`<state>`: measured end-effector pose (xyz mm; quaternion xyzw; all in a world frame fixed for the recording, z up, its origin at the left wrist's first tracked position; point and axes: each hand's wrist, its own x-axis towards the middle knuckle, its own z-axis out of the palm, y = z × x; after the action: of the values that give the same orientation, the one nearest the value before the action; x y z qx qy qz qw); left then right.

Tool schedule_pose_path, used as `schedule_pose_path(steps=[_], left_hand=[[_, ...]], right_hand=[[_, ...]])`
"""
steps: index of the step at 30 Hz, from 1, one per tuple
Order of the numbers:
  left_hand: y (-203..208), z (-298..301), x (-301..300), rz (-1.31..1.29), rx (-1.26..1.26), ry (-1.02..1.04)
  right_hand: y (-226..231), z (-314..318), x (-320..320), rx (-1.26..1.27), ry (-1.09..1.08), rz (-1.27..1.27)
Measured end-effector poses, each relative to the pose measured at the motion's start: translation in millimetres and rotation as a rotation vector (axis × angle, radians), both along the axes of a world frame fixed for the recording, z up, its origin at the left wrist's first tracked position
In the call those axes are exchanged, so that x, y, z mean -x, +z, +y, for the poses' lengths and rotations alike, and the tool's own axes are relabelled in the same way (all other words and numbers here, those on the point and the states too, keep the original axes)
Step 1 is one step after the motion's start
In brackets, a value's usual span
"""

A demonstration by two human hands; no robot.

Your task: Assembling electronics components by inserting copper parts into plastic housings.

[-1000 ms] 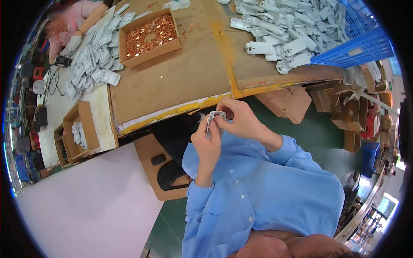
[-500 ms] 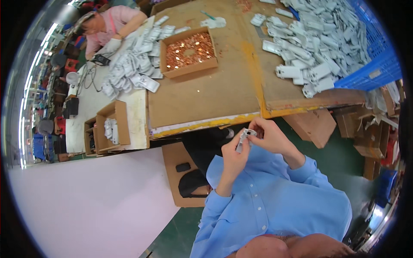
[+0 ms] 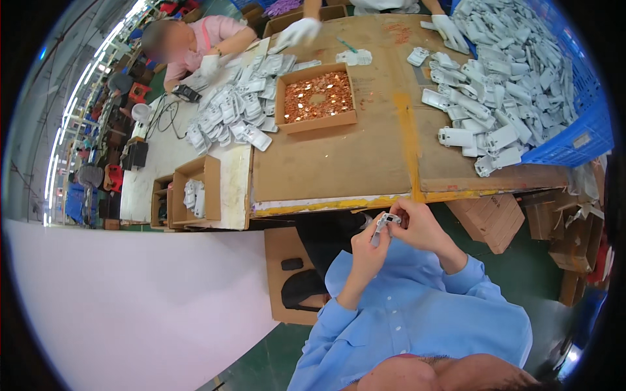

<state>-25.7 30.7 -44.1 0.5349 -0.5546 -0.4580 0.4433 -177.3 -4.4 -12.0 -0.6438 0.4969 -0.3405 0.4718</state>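
In front of my chest, just off the table's near edge, both hands hold one small white plastic casing (image 3: 387, 221). My left hand (image 3: 369, 253) pinches its lower end between thumb and fingers. The fingers of my right hand (image 3: 420, 225) are closed on its upper end, by a dark opening. Fingertips cover much of the part. Beyond them on the table lies a cardboard box (image 3: 317, 128) of small copper-coloured metal pieces (image 3: 319, 94). At the right, a large heap of similar white casings (image 3: 515, 98) spills from a blue crate (image 3: 577, 133).
Another pile of white casings (image 3: 235, 107) lies at the left, near a co-worker in pink (image 3: 212, 36). A second person's white-gloved hands (image 3: 300, 31) reach over the far edge. A small carton (image 3: 207, 179) holds white parts. Cardboard boxes (image 3: 492, 218) stand below the table's right side.
The table and my hands sit lower and further right in the picture. A second person's gloved hands have come in at the far edge. Both my hands still hold the casing, now turned slightly.
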Motion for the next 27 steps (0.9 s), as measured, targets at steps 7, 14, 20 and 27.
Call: schedule_pose_path(steps=[7, 14, 20, 27], left_hand=[[-2.2, -4.7, -35.8, -0.118, -0.082, -0.117], [13.6, -78.8, -122.3, 0.021, -0.144, 0.294], [22.4, -223.0, -252.6, -0.029, 0.159, 0.474], [14.0, -364.5, -343.3, -0.226, 0.099, 0.683]], right_hand=[[-14.4, -18.6, 4.4, -0.043, -0.065, 0.066], [-17.9, -74.1, 34.5, 0.021, -0.089, 0.176], [-35.7, -171.5, 110.0, 0.594, -0.266, 0.695], [-42.9, -229.0, 153.6, 0.456, -0.238, 1.091]])
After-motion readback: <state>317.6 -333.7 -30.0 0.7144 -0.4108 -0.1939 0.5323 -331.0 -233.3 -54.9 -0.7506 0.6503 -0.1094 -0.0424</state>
